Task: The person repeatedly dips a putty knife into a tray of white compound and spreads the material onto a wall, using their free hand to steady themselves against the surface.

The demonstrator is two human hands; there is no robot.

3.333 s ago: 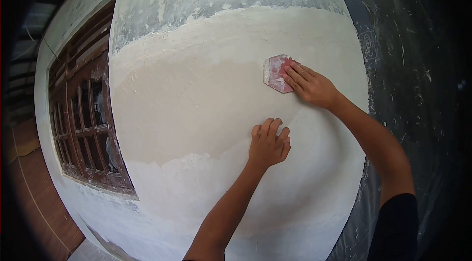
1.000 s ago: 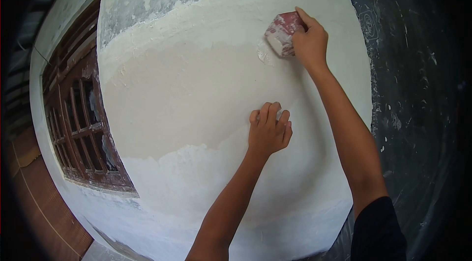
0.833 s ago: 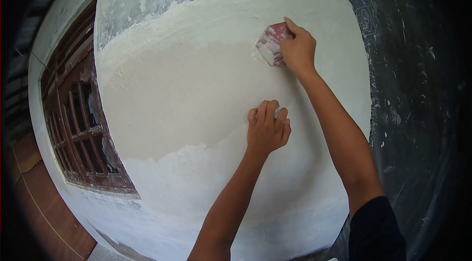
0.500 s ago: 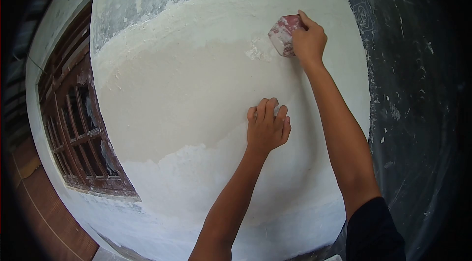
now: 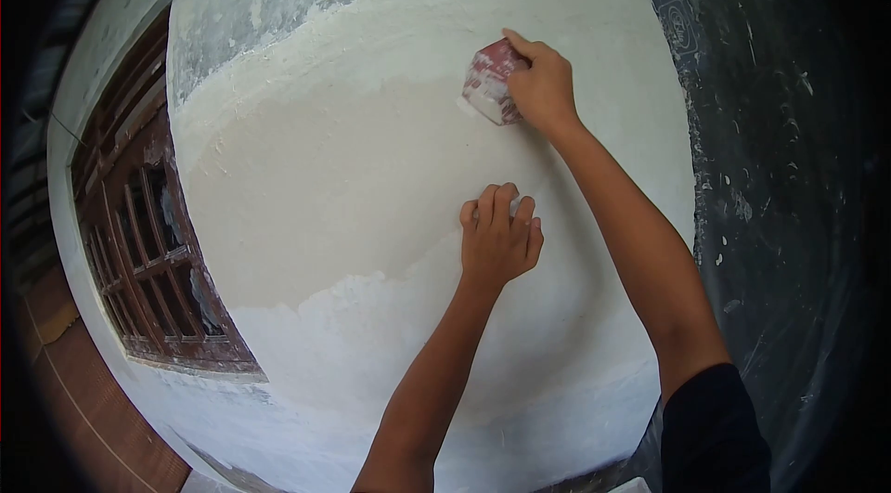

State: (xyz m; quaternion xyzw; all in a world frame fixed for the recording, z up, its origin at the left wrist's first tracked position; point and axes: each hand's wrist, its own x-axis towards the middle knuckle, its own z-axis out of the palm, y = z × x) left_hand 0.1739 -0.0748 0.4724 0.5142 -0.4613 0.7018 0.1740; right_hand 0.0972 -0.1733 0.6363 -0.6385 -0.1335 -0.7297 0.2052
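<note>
My right hand (image 5: 543, 84) grips a flat red putty scraper (image 5: 492, 80) smeared with white, pressed to the upper part of the plastered wall (image 5: 325, 177). Its lower left edge lies on the wall's surface with a little white putty at it. Lower down, my left hand (image 5: 501, 238) is closed with its fingers curled. Something pale shows between those fingers, but its kind is hidden. A damp beige patch of putty spreads across the wall left of both hands, with whiter areas above and below it.
A brown wooden window (image 5: 162, 252) with barred panes is set in the wall at the left. Along the right runs a dark, white-spattered surface (image 5: 752, 214). Rough grey-blue wall (image 5: 260, 19) shows at the top. Reddish-brown ridged sheeting (image 5: 97, 400) lies at lower left.
My right hand has drawn the scraper left and slightly down over the rough putty lump, which no longer shows. My left hand has barely shifted.
</note>
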